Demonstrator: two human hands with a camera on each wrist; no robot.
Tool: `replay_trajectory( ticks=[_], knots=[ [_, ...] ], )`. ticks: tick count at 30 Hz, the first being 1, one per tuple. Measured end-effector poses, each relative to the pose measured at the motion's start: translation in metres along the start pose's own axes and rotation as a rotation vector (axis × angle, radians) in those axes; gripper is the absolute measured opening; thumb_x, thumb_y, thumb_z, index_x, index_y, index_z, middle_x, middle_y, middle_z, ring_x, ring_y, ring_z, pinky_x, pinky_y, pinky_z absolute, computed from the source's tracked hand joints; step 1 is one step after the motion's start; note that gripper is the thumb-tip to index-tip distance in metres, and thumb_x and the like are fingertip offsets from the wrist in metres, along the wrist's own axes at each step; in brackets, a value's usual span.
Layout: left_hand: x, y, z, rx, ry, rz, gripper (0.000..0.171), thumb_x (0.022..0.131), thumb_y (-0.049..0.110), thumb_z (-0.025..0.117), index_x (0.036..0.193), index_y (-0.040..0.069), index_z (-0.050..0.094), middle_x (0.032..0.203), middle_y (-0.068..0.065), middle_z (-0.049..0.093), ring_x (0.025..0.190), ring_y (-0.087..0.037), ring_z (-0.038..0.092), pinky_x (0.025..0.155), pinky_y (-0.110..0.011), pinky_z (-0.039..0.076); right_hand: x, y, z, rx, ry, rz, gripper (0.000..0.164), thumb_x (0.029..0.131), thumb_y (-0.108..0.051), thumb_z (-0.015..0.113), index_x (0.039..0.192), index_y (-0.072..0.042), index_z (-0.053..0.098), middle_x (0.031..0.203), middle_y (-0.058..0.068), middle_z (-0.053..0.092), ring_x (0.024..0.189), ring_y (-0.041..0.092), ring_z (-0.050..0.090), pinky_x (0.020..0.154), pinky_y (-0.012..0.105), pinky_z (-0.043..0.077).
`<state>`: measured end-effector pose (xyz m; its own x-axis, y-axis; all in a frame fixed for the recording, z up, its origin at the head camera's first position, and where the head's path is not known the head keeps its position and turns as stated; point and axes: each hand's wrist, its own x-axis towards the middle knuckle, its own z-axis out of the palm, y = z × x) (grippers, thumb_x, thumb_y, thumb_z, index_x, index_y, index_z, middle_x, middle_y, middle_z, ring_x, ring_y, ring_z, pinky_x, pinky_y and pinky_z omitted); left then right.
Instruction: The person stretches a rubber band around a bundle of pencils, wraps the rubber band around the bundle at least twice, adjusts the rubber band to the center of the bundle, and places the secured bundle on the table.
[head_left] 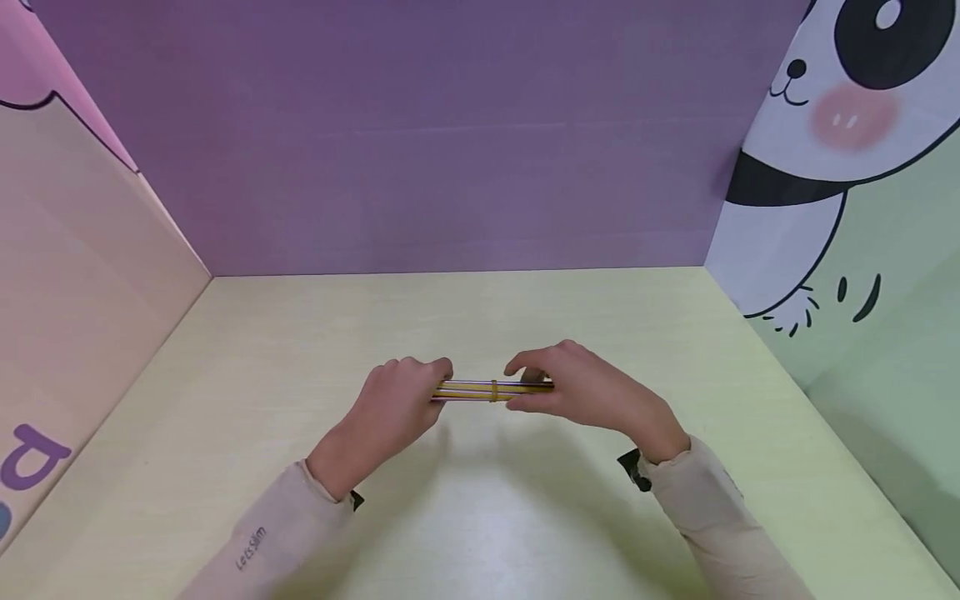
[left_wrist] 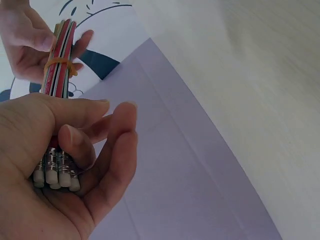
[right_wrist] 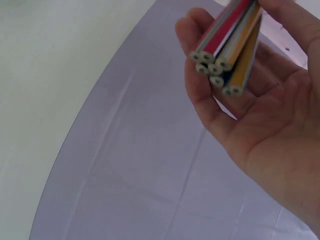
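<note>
A bundle of unsharpened striped pencils (head_left: 468,390) is held level above the table. A yellowish rubber band (head_left: 494,391) circles it near its middle. My left hand (head_left: 401,404) grips the eraser end; in the left wrist view white erasers (left_wrist: 64,179) with metal ferrules poke out below the curled fingers. At the other end is my right hand (head_left: 581,392), its thumb and bent fingers around the pencils and one finger lifted off them. The right wrist view shows the flat uncut ends (right_wrist: 215,68) in front of the right fingers.
A pale wood-look table (head_left: 360,317) lies under both hands. Behind it rises a purple panel (head_left: 450,167). Side panels stand left (head_left: 90,250) and right (head_left: 885,350), the right one with a cartoon panda.
</note>
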<state>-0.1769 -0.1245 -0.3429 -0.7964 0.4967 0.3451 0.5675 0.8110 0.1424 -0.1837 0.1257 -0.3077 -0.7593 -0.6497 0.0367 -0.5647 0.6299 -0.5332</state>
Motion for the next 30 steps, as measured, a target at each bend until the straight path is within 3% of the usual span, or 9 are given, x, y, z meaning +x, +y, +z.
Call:
replay_trajectory(
  ticks=[3,6,9,11,13,16,20,26,30],
  knots=[
    [0.003,-0.010,-0.002,-0.209,-0.039,0.001,0.012,0.082,0.007,0.078,0.090,0.010,0.069,0.062,0.006,0.058,0.050,-0.009,0.045,0.046,-0.025,0.040,-0.002,0.006,-0.008,0.031,0.019,-0.009,0.017,0.093,-0.024,0.073,0.107,-0.016,0.072,0.084,-0.014,0.068,0.068,0.006,0.059,0.065,0.027,0.051],
    [0.005,-0.023,-0.006,-0.625,-0.137,-0.039,0.014,0.088,0.014,0.076,0.101,0.011,0.071,0.072,0.001,0.066,0.058,-0.013,0.060,0.055,-0.028,0.052,-0.002,0.009,-0.012,0.061,0.080,-0.034,0.013,0.092,-0.022,0.073,0.105,-0.018,0.074,0.085,-0.012,0.068,0.066,0.008,0.056,0.061,0.026,0.049],
    [0.004,-0.033,-0.009,-1.032,-0.190,-0.125,0.020,0.098,0.022,0.065,0.112,0.007,0.068,0.087,-0.010,0.069,0.074,-0.026,0.071,0.065,-0.039,0.060,0.001,0.012,-0.012,0.112,0.168,-0.051,0.017,0.091,-0.021,0.075,0.108,-0.018,0.074,0.090,-0.010,0.070,0.070,0.010,0.059,0.064,0.028,0.051],
    [0.004,-0.035,-0.008,-1.196,-0.179,-0.156,0.028,0.104,0.025,0.055,0.116,0.002,0.064,0.091,-0.017,0.065,0.080,-0.031,0.072,0.068,-0.046,0.060,0.004,0.014,-0.010,0.142,0.222,-0.055,0.020,0.090,-0.022,0.075,0.110,-0.018,0.073,0.094,-0.009,0.070,0.075,0.010,0.062,0.068,0.029,0.052],
    [0.005,-0.033,-0.005,-1.284,-0.157,-0.178,0.032,0.107,0.027,0.048,0.117,-0.001,0.060,0.092,-0.018,0.061,0.079,-0.031,0.072,0.068,-0.048,0.060,0.006,0.016,-0.008,0.191,0.264,-0.040,0.022,0.089,-0.022,0.077,0.110,-0.019,0.073,0.098,-0.008,0.071,0.081,0.012,0.064,0.072,0.032,0.054],
    [0.006,-0.027,-0.001,-1.328,-0.102,-0.201,0.028,0.107,0.025,0.048,0.119,0.001,0.054,0.094,-0.018,0.062,0.076,-0.027,0.071,0.067,-0.048,0.060,0.008,0.017,-0.005,0.274,0.301,0.010,0.022,0.088,-0.022,0.078,0.109,-0.022,0.073,0.099,-0.007,0.070,0.083,0.015,0.064,0.073,0.035,0.054],
    [0.008,-0.020,0.002,-1.310,0.033,-0.211,0.019,0.106,0.016,0.049,0.119,0.003,0.045,0.099,-0.021,0.063,0.076,-0.027,0.070,0.067,-0.045,0.060,0.011,0.019,0.001,0.393,0.321,0.059,0.022,0.087,-0.020,0.079,0.108,-0.021,0.071,0.098,-0.001,0.070,0.082,0.021,0.063,0.068,0.033,0.052],
    [0.012,-0.012,0.016,-1.093,0.291,-0.304,0.022,0.106,0.021,0.049,0.111,0.000,0.054,0.100,-0.017,0.058,0.078,-0.025,0.070,0.070,-0.033,0.060,0.015,0.026,0.011,0.403,0.273,0.023,0.019,0.092,-0.021,0.073,0.110,-0.016,0.066,0.098,0.004,0.069,0.079,0.022,0.059,0.067,0.028,0.049],
    [0.012,-0.012,0.024,-1.046,0.347,-0.312,0.035,0.105,0.027,0.053,0.093,-0.004,0.064,0.084,-0.017,0.069,0.057,-0.029,0.069,0.053,-0.034,0.058,0.017,0.031,0.012,0.375,0.200,-0.014,0.015,0.095,-0.021,0.070,0.109,-0.018,0.066,0.101,0.006,0.070,0.081,0.023,0.060,0.068,0.028,0.050]
  ],
)
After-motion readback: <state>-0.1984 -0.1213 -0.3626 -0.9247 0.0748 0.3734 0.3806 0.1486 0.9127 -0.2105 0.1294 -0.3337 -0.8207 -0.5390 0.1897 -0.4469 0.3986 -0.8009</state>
